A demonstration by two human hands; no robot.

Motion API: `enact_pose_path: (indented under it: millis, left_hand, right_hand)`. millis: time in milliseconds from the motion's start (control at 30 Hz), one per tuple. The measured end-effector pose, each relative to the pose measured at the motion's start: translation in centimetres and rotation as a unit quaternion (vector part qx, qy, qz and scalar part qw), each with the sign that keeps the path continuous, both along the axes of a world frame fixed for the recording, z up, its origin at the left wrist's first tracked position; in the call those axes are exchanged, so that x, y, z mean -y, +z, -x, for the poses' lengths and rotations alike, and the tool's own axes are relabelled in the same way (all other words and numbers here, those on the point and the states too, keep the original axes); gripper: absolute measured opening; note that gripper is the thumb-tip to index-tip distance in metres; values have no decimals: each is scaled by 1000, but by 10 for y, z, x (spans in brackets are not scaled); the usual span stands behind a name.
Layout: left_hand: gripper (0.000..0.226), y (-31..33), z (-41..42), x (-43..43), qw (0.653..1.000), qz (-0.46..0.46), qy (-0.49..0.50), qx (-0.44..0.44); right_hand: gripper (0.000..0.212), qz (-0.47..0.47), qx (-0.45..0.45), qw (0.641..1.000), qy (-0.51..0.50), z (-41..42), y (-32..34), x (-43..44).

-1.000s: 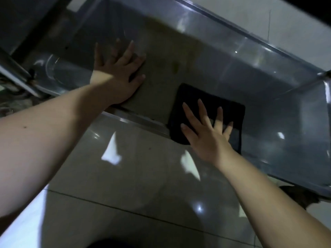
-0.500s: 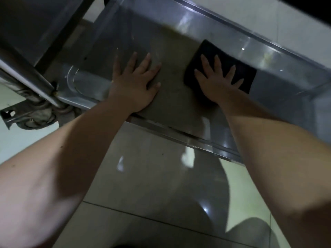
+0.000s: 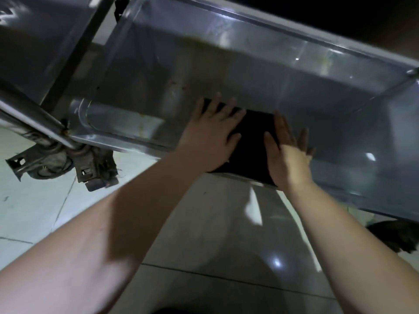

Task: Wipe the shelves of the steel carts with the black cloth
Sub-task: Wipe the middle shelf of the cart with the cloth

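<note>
The black cloth (image 3: 249, 143) lies flat on the low steel cart shelf (image 3: 145, 91), at its near rim. My left hand (image 3: 209, 137) rests palm down on the cloth's left part, fingers spread. My right hand (image 3: 289, 155) lies on the cloth's right edge, fingers straight and apart, partly off the cloth onto the steel. Neither hand curls around the cloth. The cloth's middle shows between the two hands.
The shelf has raised steel walls, with the far wall (image 3: 272, 35) and the right wall (image 3: 385, 137). A cart leg and caster wheel (image 3: 52, 164) stand at the left. Glossy floor tiles (image 3: 226, 234) lie below. A dark object (image 3: 394, 236) sits on the floor at right.
The cloth has come back from the far side of the shelf to the near rim under my right hand. My left hand has moved right onto the cloth.
</note>
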State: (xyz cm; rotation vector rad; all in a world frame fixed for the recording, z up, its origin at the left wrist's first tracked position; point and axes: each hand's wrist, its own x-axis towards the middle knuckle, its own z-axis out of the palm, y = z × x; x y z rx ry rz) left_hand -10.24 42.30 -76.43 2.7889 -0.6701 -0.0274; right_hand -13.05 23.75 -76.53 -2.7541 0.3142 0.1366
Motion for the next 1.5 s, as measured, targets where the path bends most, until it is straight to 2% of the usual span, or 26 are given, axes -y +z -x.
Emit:
enact_pose_path:
  millis: [100, 200, 367, 567, 733, 800, 900, 1000, 1133, 1333, 1500]
  left_hand:
    - [60, -5, 18, 45, 995, -58, 4, -80]
    - [67, -16, 8, 48, 992, -85, 61, -69]
    - [78, -15, -58, 33, 989, -105, 86, -62]
    - [81, -11, -119, 24, 979, -112, 145, -89]
    - [80, -8, -81, 9, 984, -97, 121, -91]
    - [79, -11, -50, -10, 985, -108, 97, -94]
    - [81, -15, -6, -42, 987, -133, 68, -50]
    - [82, -18, -2, -57, 987, -144, 50, -52]
    - [81, -17, -42, -47, 989, -134, 47, -50]
    - [87, -3, -131, -20, 982, -130, 108, -89]
    - [86, -1, -132, -18, 979, -131, 119, -102]
  right_hand:
    - [64, -5, -4, 1000, -9, 9, -8, 22]
    - [63, -15, -10, 1000, 17, 14, -11, 19]
    - [51, 66, -69, 994, 53, 12, -14, 17]
    - [54, 112, -92, 988, 60, 10, -16, 16]
    - [55, 110, -85, 988, 59, 12, -15, 16]
    - [55, 105, -83, 989, 57, 12, -15, 17]
    - [54, 91, -75, 991, 55, 12, -16, 16]
    - [53, 91, -82, 991, 53, 14, -15, 15]
    - [54, 97, -97, 989, 48, 13, -13, 15]
    - [52, 98, -99, 989, 51, 11, -12, 15]
    - [54, 111, -102, 988, 47, 11, -13, 14]
